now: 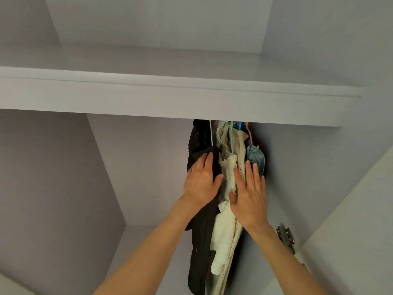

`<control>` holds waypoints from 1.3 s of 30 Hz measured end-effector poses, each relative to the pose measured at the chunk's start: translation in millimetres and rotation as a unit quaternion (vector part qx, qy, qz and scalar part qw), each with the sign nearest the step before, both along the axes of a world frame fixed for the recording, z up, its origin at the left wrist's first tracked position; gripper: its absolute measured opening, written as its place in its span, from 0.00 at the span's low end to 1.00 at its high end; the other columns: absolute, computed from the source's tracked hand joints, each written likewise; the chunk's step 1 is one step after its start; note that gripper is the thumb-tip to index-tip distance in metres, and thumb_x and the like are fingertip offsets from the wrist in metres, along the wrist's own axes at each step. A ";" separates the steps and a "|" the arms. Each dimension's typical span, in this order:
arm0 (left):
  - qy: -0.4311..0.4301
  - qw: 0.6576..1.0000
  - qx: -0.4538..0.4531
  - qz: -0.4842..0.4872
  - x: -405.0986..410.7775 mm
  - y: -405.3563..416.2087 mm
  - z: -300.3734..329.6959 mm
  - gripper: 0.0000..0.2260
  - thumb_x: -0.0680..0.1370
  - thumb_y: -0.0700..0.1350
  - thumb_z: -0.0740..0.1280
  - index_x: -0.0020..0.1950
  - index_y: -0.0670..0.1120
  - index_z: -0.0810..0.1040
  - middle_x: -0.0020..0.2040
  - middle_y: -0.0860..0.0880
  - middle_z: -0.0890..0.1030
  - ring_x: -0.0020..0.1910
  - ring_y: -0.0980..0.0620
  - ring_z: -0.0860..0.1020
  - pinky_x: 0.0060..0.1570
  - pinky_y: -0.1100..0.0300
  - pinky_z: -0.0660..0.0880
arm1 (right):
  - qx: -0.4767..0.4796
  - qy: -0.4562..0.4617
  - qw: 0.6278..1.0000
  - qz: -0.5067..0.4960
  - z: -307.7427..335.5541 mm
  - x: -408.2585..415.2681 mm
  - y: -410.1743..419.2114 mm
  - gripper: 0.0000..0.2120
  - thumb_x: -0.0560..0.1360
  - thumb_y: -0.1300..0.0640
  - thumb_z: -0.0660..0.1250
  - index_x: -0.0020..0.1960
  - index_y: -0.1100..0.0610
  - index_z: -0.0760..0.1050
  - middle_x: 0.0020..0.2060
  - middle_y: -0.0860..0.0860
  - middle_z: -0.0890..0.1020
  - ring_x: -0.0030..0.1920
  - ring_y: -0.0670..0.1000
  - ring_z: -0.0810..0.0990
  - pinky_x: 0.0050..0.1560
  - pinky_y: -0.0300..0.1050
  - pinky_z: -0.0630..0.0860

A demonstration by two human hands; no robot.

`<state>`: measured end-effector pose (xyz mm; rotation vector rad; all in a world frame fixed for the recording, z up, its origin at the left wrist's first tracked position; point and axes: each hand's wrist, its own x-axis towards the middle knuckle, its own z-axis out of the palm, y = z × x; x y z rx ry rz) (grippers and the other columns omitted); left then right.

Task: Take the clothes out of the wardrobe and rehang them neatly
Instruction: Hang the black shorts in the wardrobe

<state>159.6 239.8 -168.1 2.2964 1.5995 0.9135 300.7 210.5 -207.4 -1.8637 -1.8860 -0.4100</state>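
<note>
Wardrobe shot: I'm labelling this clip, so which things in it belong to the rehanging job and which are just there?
Job:
- black garment
- cream garment
- denim piece
- teal hanger
- left hand
- right hand

Just there:
- shelf
- door hinge

No readable text, label, brand or number anywhere.

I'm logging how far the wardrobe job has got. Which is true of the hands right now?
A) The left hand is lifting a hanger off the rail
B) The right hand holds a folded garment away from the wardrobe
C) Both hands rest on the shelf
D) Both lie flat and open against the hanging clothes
D: the left hand lies with straight fingers on the black garment, the right hand on the cream garment, both garments hanging.
</note>
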 end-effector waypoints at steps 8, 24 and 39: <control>-0.084 0.994 -0.004 0.066 -20.5 19.4 -6.4 0.20 0.80 0.41 0.59 0.72 0.41 0.63 0.63 0.43 0.69 0.58 0.47 0.72 0.57 0.61 0.70 | 0.020 0.018 1.000 0.000 -6.9 -5.0 1.1 0.36 0.66 0.57 0.75 0.70 0.58 0.65 0.71 0.62 0.64 0.72 0.58 0.54 0.68 0.60 0.56; -0.145 0.985 0.049 0.076 -42.5 40.1 -3.5 0.10 0.80 0.41 0.61 0.53 0.37 0.78 0.41 0.45 0.74 0.33 0.54 0.69 0.32 0.69 0.65 | 0.021 0.268 0.957 0.112 48.7 -39.1 19.2 0.15 0.79 0.58 0.57 0.62 0.59 0.76 0.56 0.54 0.80 0.59 0.52 0.77 0.58 0.39 0.72; -0.154 0.979 0.104 0.083 -93.6 25.4 9.5 0.08 0.79 0.39 0.62 0.50 0.37 0.79 0.39 0.48 0.73 0.32 0.55 0.71 0.33 0.70 0.70 | -0.192 0.713 0.640 0.211 106.6 -121.2 87.4 0.09 0.77 0.69 0.58 0.45 0.66 0.77 0.49 0.56 0.81 0.48 0.51 0.79 0.55 0.45 0.76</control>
